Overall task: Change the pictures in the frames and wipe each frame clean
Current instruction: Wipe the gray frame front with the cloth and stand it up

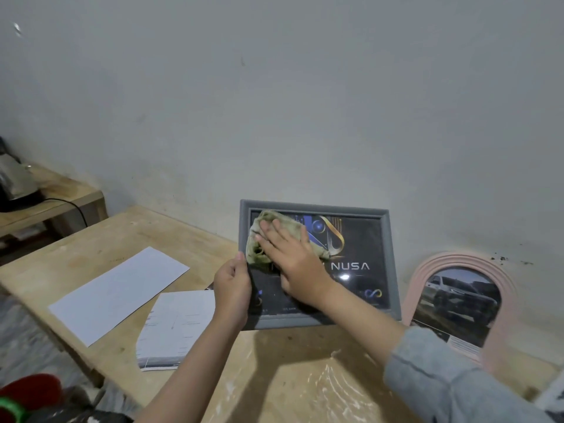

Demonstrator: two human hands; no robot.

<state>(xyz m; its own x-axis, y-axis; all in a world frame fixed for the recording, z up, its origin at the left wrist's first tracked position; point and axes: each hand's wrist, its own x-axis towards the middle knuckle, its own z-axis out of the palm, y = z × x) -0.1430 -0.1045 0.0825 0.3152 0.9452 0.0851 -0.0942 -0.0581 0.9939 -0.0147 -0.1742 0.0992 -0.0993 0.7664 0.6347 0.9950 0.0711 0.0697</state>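
2 frames, 2 loose sheets, 1 cloth on the counter (pixel 299 377).
Left hand (pixel 233 290) grips grey frame (pixel 387 239) edge; right hand (pixel 294 254), fingers flat, presses cloth (pixel 262 251) on its glass; pink frame (pixel 506 288) right of it holds a car picture.

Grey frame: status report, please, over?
Left hand grips grey frame edge. Right hand presses cloth flat on glass. Nothing in the way.

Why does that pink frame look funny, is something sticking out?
Yes. In the pink arched frame leaning against the wall, the car picture hangs out past the bottom edge, so it seems not fitted properly. Dark specks also mark the wall beside it.
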